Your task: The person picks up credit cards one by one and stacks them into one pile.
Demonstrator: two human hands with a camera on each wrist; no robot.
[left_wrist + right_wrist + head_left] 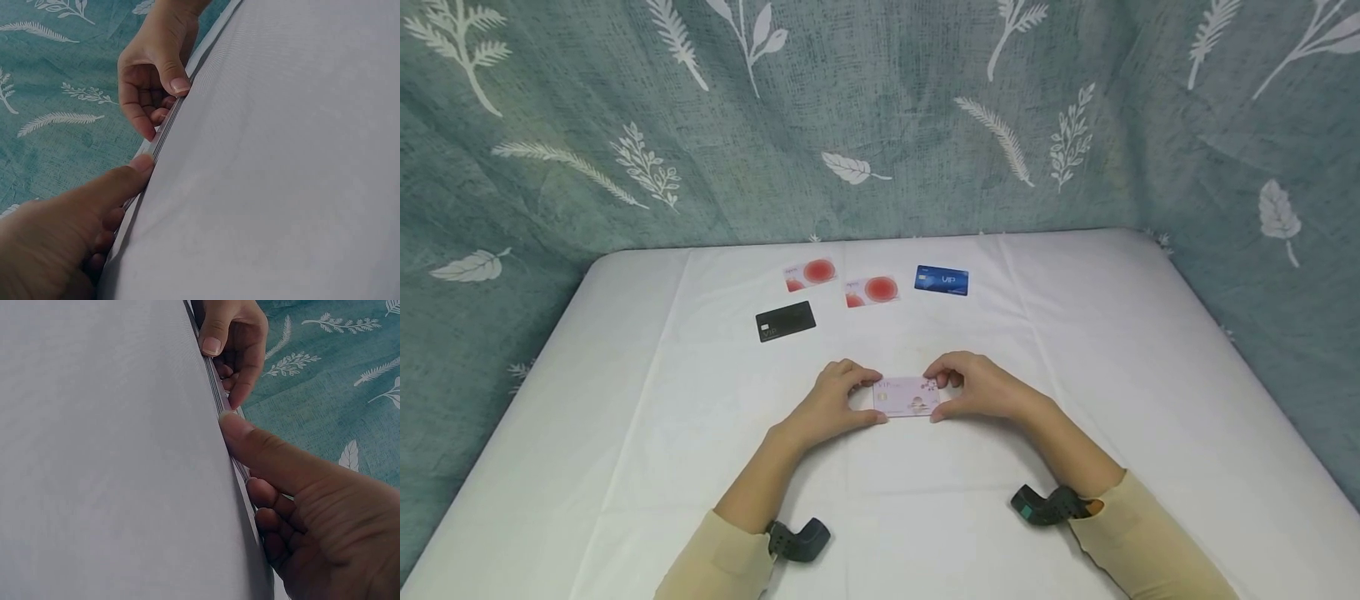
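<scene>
– Teal leaf-print cloth behind, white-covered table below. Where's the card stack?

– Directly between the hands, touching both. Pink face uppermost; several layered edges show in the wrist views.

– Long axis?

– Runs hand to hand, left to right. Neither hand nearer: each has one short end.

– State of the hands?

– Left hand partly closed, pinching its end: thumb at the near corner, fingertip at the far. Right hand mirrors it.

– Others?

– Black card beyond the left hand, slightly outward. Two red-circled cards farther out, blue card beyond the right hand. All four untouched.
</scene>
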